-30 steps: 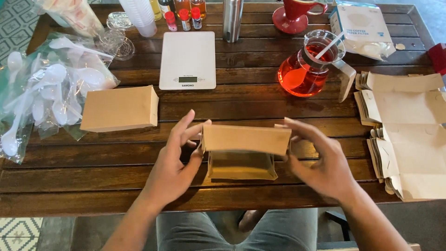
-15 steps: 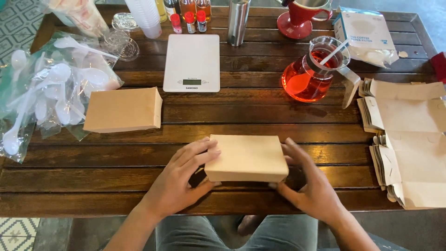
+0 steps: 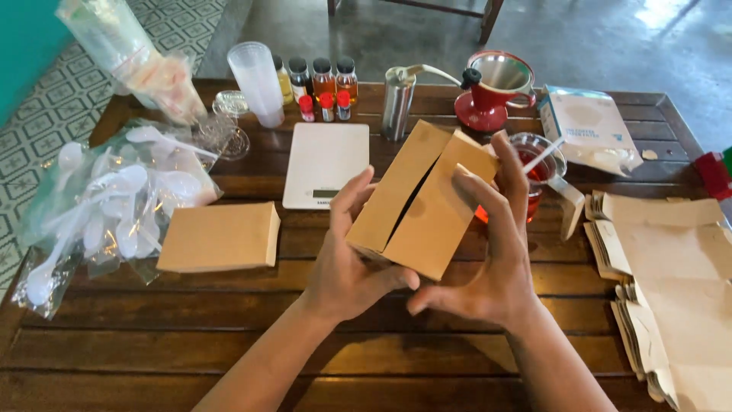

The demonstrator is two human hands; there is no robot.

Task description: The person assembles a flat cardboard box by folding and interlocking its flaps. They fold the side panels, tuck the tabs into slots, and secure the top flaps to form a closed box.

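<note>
now both hands w/ fingers (image 3: 488, 200) curled, gripping tilted brown box (image 3: 422, 200) btwn them, lifted off table (image 3: 229, 336).

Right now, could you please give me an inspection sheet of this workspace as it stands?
Surface: dark wooden slatted table.
Job's things: brown cardboard box, lifted and tilted, flaps not fully closed; second closed box lying flat; flat box blanks stacked at right.
Clutter: white scale, bag of plastic spoons, plastic cups, small bottles, steel grinder, red dripper, glass of red drink, filter packet.
Grippers: left hand and right hand both grip the box.
Cables: nothing seen.
Surroundings: tiled and concrete floor.
</note>
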